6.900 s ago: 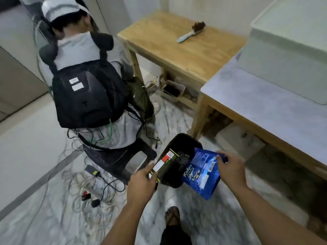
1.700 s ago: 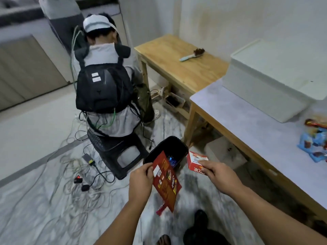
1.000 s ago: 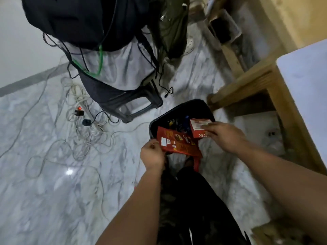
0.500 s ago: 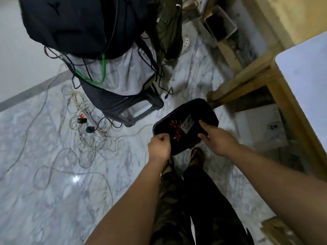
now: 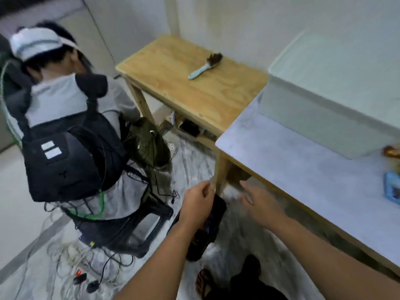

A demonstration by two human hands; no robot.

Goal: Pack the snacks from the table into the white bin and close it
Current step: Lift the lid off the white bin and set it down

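- The left hand [image 5: 195, 205] is curled in front of a black container [image 5: 207, 230] that hangs tilted above the floor; whether it grips it cannot be told through the blur.
- The right hand [image 5: 258, 204] is spread open and empty.
- The white bin [image 5: 320, 100] sits lidded on the grey counter [image 5: 292, 167].
- Snack packets [image 5: 392, 187] lie at the counter's right edge, near the bin.

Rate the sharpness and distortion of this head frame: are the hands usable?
Head view: motion blur smears the whole frame; the right hand is streaked, the left hand soft, and the black container below it is indistinct. Wide-angle bending curves the white bin and grey table edges. Lighting is flat and dim, without glare.
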